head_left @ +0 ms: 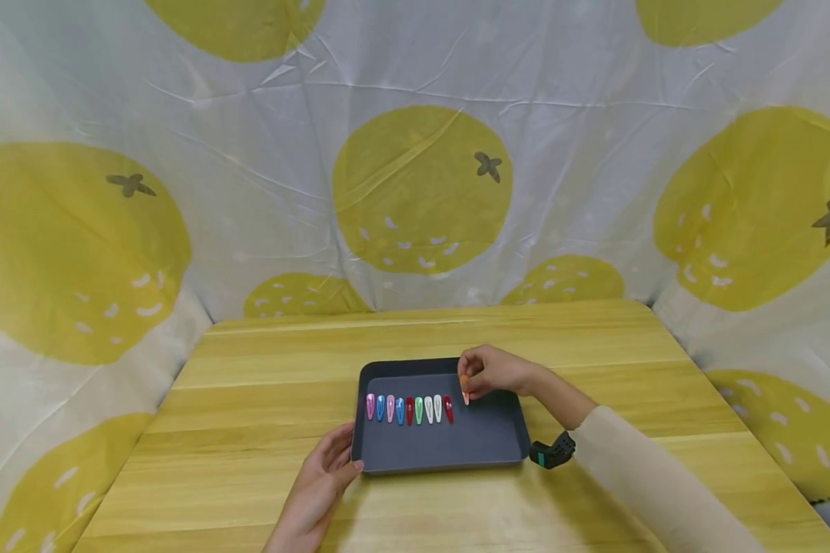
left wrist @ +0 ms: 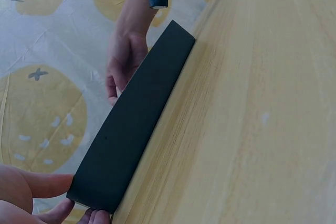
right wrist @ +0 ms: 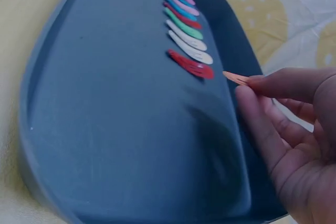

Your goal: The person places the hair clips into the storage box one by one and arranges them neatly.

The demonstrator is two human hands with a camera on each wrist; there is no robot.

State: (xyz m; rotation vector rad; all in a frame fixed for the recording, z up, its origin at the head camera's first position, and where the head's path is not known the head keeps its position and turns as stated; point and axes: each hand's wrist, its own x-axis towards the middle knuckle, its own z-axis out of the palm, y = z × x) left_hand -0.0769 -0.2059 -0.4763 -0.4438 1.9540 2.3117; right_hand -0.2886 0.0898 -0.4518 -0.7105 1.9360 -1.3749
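A dark grey tray [head_left: 443, 452] lies on the table, with a row of snap hair clips [head_left: 419, 410] inside it in pink, blue, red, green and white. At the right end of that row is a red hair clip [right wrist: 190, 65]. My right hand [head_left: 491, 370] pinches an orange hair clip [right wrist: 235, 77] between thumb and fingertips, above the tray floor and to the right of the red one. With thumb and fingers, my left hand [head_left: 325, 470] grips the tray's near left corner. The left wrist view shows the tray's outer wall [left wrist: 134, 116] but not the clips.
The wooden table [head_left: 263, 399] extends around the tray on all sides. A white cloth with yellow fruit prints [head_left: 422, 192] hangs behind the table and at both sides. A dark device with a teal patch [head_left: 552, 452] is strapped to the right wrist.
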